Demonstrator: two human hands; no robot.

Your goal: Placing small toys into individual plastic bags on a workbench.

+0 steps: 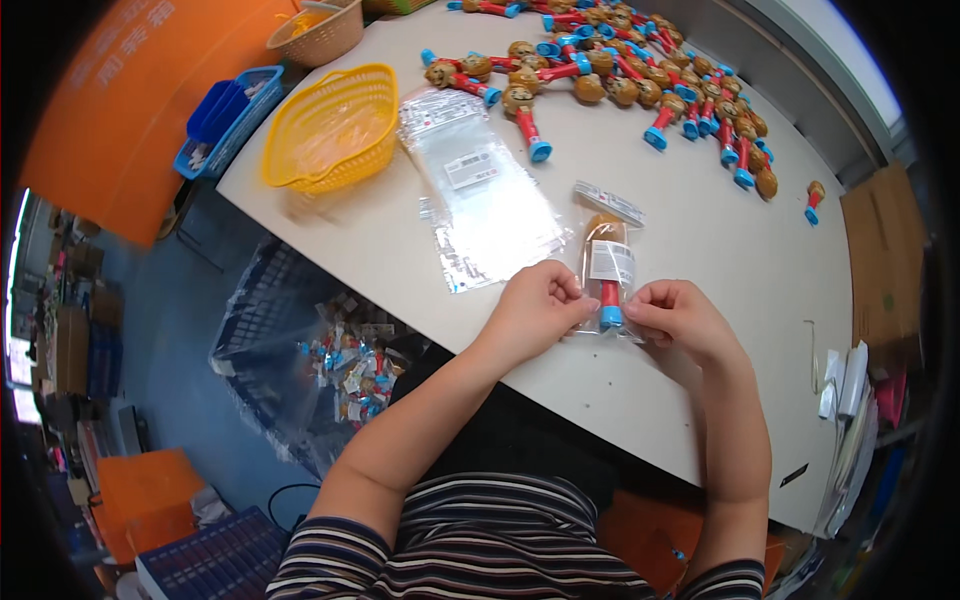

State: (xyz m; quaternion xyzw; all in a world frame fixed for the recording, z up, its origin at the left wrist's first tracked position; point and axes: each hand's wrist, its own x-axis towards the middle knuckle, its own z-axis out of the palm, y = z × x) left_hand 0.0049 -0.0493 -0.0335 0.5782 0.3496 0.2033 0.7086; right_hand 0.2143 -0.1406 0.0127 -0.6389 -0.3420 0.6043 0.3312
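On the table in front of me lies a clear plastic bag [612,262] with a white label and a printed header strip at its far end. Inside it is a toy stick [610,296] with a brown rounded head, a red handle and a blue base. My left hand [541,306] pinches the bag's lower left edge. Its lower right edge is between the thumb and fingers of my right hand [684,316]. Just beyond my left hand is a stack of flat clear bags [480,215] with labels.
Many loose toy sticks [640,85] are heaped at the table's far side. A yellow basket [378,120] stands at the far left, near a blue tray [190,160]. Below the table edge, a lined blue crate [245,340] holds bagged toys. A cardboard box [885,260] stands right.
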